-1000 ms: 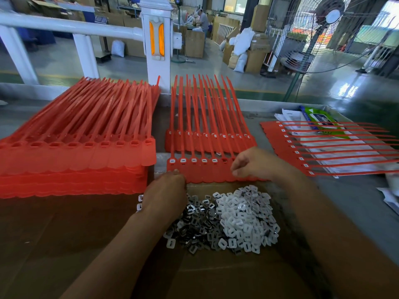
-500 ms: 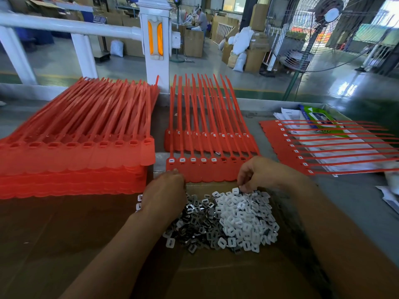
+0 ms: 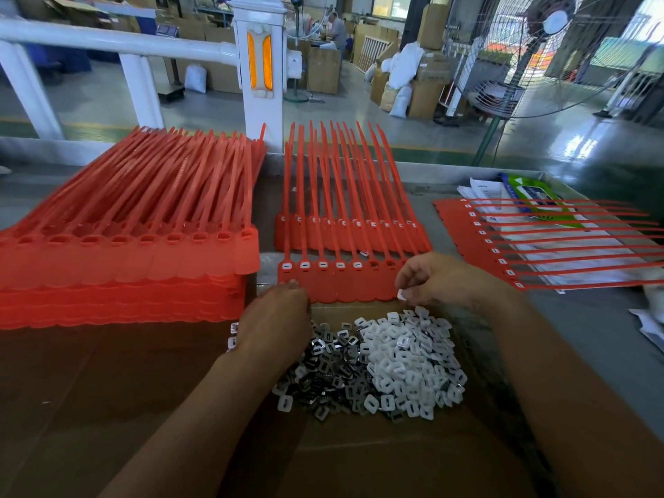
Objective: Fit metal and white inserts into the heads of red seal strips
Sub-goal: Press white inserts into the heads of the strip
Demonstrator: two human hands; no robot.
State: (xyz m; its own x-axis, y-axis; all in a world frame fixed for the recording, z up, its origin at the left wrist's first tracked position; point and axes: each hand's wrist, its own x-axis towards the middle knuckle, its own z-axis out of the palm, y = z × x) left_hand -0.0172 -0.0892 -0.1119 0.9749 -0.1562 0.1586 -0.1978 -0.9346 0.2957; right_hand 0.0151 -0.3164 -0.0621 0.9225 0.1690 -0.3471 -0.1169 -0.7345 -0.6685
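A sheet of red seal strips [image 3: 337,282] lies in front of me with its heads toward me; several heads on the left hold white inserts, those on the right show dark openings. Below it lies a mixed heap: metal inserts [image 3: 323,368] on the left, white inserts [image 3: 406,368] on the right. My right hand [image 3: 434,278] pinches one white insert [image 3: 401,294] just above the heap, at the sheet's right end. My left hand [image 3: 276,318] rests with curled fingers at the heap's left edge, touching the sheet's lower left corner; what its fingers hold is hidden.
A tall stack of red strip sheets [image 3: 122,267] stands at the left. Another sheet [image 3: 352,231] lies behind the working one, and one more [image 3: 531,242] lies at the right over papers and a green pack [image 3: 535,195]. Brown cardboard [image 3: 107,407] covers the near table.
My right hand dipped from the strip heads to the white heap, then rose slightly with a white insert pinched in its fingers. My left hand has stayed in place.
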